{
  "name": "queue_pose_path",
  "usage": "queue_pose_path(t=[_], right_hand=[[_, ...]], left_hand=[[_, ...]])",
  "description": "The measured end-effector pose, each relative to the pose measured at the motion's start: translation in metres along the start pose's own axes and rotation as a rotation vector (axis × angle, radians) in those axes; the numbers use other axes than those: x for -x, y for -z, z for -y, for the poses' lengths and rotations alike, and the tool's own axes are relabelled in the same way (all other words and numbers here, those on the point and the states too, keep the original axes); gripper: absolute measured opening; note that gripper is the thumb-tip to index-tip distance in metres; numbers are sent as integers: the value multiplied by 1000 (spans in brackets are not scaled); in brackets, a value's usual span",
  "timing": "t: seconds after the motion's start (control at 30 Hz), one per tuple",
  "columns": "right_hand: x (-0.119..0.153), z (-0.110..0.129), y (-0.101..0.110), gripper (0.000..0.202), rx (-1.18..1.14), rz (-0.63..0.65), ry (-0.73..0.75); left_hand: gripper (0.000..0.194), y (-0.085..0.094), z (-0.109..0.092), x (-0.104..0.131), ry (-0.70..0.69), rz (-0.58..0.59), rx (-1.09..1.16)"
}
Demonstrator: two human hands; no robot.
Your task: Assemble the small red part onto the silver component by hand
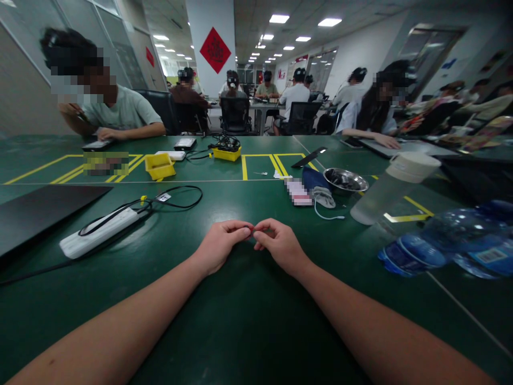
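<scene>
Over the middle of the dark green table (224,331), my two hands meet fingertip to fingertip. My left hand (222,243) is closed, its thumb and fingers pinched together. My right hand (280,246) pinches the same way, facing it. Between the fingertips there may be something small, perhaps reddish, but it is too tiny to make out. Both forearms come in from the lower corners of the view, close above the table.
On the left lie a white power strip (100,231) with black cable and a dark flat panel (44,214). Yellow bins (159,167) stand farther back. To the right are a metal bowl (345,181), a frosted bottle (380,195) and blue-tinted water bottles (417,254). People sit across the table.
</scene>
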State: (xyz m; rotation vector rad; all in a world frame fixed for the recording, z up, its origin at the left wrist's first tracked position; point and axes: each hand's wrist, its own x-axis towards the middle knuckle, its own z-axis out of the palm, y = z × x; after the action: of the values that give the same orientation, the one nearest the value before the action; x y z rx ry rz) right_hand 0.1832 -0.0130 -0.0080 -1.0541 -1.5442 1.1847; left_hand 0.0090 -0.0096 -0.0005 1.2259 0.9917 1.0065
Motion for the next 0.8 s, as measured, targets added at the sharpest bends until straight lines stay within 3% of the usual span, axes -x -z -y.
queue_pose_path(t=[0.27,0.47,0.63,0.8], right_hand=[[1,-8,0,18,124,-41,93],[1,-14,-1,13,254,-95,147],[0,-16,0,12,235,-131,105],[0,-14,0,10,186,-67,51]], left_hand=[[22,-1,0,-1,65,36,206],[22,-1,-1,0,65,127,77],[21,-1,-1,1,61,115,113],[24,-1,1,-1,25,94,-8]])
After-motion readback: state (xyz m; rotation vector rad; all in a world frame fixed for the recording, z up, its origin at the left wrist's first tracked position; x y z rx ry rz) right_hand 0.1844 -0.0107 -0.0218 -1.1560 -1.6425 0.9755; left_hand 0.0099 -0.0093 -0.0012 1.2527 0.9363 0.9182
